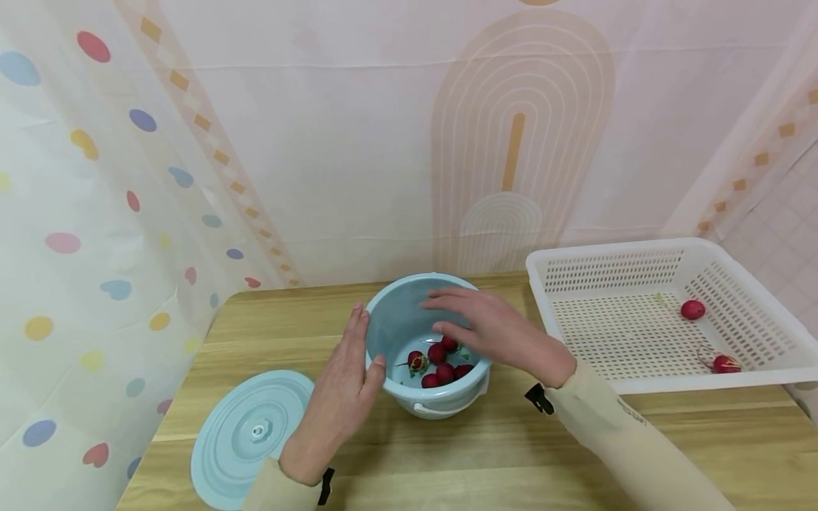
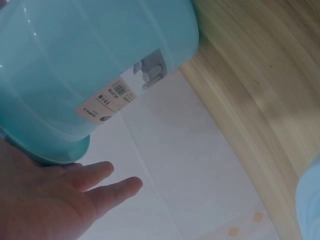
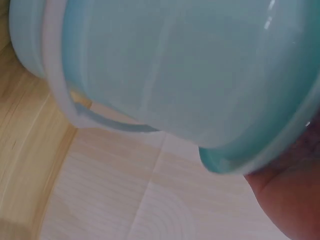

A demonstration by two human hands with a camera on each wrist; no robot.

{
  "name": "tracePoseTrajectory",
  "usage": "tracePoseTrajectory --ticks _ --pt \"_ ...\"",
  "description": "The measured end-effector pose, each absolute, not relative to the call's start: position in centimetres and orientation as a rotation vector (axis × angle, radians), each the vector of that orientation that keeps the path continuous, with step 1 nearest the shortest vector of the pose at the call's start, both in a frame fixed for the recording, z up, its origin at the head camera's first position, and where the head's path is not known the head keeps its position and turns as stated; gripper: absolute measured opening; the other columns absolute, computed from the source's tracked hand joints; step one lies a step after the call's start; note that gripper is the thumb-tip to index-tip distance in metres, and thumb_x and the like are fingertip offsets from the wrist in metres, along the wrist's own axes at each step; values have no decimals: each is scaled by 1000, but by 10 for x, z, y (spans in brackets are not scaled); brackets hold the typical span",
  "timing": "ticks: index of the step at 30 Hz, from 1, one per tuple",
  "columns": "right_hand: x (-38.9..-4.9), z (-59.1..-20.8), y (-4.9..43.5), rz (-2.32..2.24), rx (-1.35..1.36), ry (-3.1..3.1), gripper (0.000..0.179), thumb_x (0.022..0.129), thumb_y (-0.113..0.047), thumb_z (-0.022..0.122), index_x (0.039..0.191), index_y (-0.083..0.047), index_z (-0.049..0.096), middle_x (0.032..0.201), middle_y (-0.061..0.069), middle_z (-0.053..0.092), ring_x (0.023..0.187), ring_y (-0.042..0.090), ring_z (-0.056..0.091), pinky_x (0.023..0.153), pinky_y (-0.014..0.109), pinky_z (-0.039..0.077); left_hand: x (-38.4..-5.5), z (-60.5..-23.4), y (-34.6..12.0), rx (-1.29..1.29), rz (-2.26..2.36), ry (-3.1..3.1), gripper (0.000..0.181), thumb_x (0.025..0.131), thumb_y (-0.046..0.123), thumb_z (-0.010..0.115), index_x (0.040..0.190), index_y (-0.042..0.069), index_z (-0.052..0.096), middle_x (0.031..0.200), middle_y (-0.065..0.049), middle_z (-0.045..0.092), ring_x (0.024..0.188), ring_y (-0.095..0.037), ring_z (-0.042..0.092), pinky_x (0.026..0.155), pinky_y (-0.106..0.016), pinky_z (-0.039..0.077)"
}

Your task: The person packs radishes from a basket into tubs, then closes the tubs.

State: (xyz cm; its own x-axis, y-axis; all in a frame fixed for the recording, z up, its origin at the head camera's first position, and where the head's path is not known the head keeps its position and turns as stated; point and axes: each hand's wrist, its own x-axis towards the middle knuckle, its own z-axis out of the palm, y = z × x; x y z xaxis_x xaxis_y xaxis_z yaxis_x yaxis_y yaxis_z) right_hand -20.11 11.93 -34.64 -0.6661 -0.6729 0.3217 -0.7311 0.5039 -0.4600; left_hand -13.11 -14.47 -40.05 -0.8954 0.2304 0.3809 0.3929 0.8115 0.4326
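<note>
A light blue bucket (image 1: 397, 312) stands on the wooden table, tilted slightly in the head view, with several red radishes (image 1: 437, 353) on its bottom. My left hand (image 1: 341, 390) rests at the bucket's left rim, fingers straight and thumb apart. Over the right side of the opening reaches my right hand (image 1: 486, 323), its fingers loosely bent inside the rim and nothing visible between them. In the left wrist view, a label (image 2: 122, 90) shows on the bucket's side. A white handle (image 3: 57, 75) hangs down along the bucket in the right wrist view.
A light blue lid (image 1: 217, 440) lies at the left on the table (image 1: 473, 461). To the right sits a white perforated basket (image 1: 607, 330) holding one radish (image 1: 693, 309) at its back and another radish (image 1: 726, 364) near its front. A patterned curtain (image 1: 358, 156) hangs behind.
</note>
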Motion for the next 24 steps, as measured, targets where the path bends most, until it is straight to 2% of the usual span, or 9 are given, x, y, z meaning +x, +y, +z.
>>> tracePoseTrajectory --ticks 7,15,18,22,24 --pt "-184 -344 147 961 1159 -2542 34 101 -25 68 133 -12 71 141 6 65 135 26 57 109 50 47 -132 -402 -143 -483 -747 -2674 68 107 27 48 162 -4 23 171 -16 18 152 -38 30 117 -58 35" --pt "-158 -339 186 997 1016 -2464 35 98 -17 72 133 -15 71 140 -4 65 131 19 60 101 47 53 -133 -404 -145 -489 -752 -2666 67 109 30 44 162 -4 21 172 -14 15 153 -38 28 117 -59 34" --pt "-151 -338 201 954 967 -2420 36 95 -12 74 131 -15 72 138 -4 67 129 19 61 103 36 52 -133 -405 -145 -491 -756 -2672 67 109 29 44 162 -4 21 173 -12 14 153 -38 28 118 -59 33" --pt "-145 -337 221 921 923 -2344 37 91 -5 75 128 -13 74 134 -1 69 127 14 62 106 15 42 -133 -405 -146 -490 -763 -2679 67 108 26 45 162 -4 20 173 -13 14 153 -38 27 118 -59 33" --pt "-143 -336 231 915 905 -2309 39 90 -4 76 127 -13 74 134 0 69 127 9 61 107 12 39 -133 -404 -145 -490 -762 -2680 67 108 25 45 162 -4 20 172 -15 15 153 -38 27 118 -59 33"
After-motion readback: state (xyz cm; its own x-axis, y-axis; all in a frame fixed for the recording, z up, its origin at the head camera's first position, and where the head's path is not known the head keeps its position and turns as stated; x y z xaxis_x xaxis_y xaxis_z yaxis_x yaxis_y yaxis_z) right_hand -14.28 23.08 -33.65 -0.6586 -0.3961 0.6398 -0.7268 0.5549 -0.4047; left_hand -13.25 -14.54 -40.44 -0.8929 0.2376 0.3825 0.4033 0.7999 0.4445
